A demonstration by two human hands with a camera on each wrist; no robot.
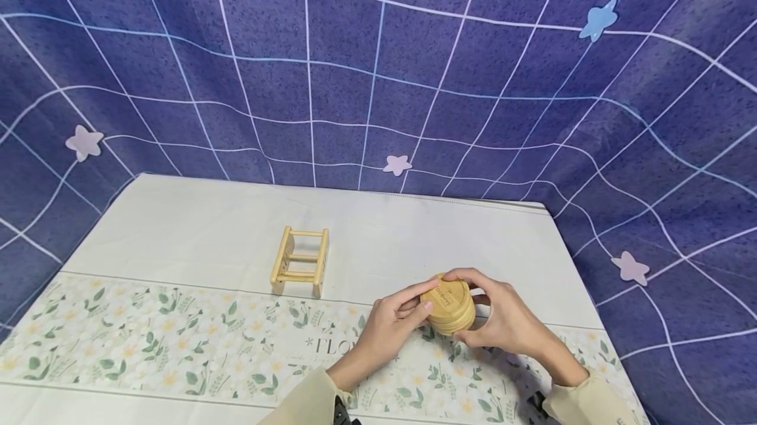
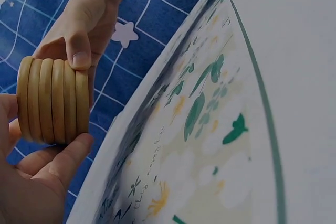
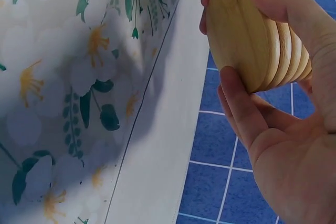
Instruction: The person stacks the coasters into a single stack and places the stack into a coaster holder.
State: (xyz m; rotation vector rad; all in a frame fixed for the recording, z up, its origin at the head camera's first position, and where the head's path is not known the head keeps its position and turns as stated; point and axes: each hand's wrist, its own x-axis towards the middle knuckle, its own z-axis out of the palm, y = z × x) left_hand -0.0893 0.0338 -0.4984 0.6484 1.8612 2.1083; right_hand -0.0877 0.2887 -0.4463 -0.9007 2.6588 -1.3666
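Observation:
Both hands hold a stack of round wooden coasters [image 1: 451, 307] above the flowered strip of the table. In the head view, my left hand [image 1: 387, 326] grips the stack from its left side, thumb and fingers at the top coaster, which bears printed lettering. From the right, my right hand [image 1: 505, 320] wraps fingers and thumb round the far and near edges. Several coasters lie face to face in the stack [image 2: 52, 100] in the left wrist view. The right wrist view shows the plain wooden face of an end coaster [image 3: 239, 40]. A small wooden rack [image 1: 322, 261] stands to the left, apart from both hands.
A white table cover [image 1: 195, 228] with a band of printed flowers [image 1: 142, 339] lies under the hands. Dark blue grid-patterned cloth [image 1: 331, 83] with star shapes hangs behind the table and at its sides.

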